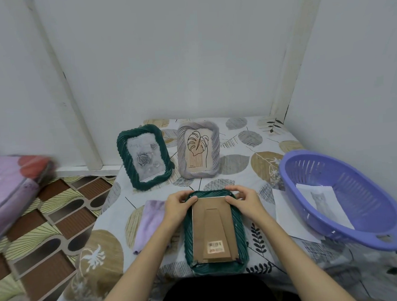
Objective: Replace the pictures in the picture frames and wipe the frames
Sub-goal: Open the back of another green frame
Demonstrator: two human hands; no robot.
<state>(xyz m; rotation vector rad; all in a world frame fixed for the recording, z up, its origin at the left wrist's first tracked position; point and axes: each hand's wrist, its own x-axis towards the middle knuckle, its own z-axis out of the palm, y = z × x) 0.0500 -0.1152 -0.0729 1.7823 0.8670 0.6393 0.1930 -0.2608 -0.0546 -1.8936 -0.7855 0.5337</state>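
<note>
A: Both hands are working at the far end of the green frame [215,228], which is lying face down on the table [252,168], right in front of the person.

B: And the grip?

A: The left hand [176,207] is curling over the frame's far left corner, thumb pressing at the top edge of the cardboard backing [212,228]. The right hand [247,202] is mirroring it on the far right corner, fingers curled round the rim, thumb on the backing.

B: What's sitting around that frame?

A: Just to its left, a lilac cloth [148,223] is lying flat, partly under the left wrist. Beyond the frame, two more are standing upright: a green one with a rose picture [144,157] and, to the right of that, a grey one with a leaf drawing [199,149]. Well to the right of the face-down frame, a purple basket [342,199] is holding a cat picture [321,201], and a white sheet [287,214] is lying between frame and basket, partly under the basket.
</note>
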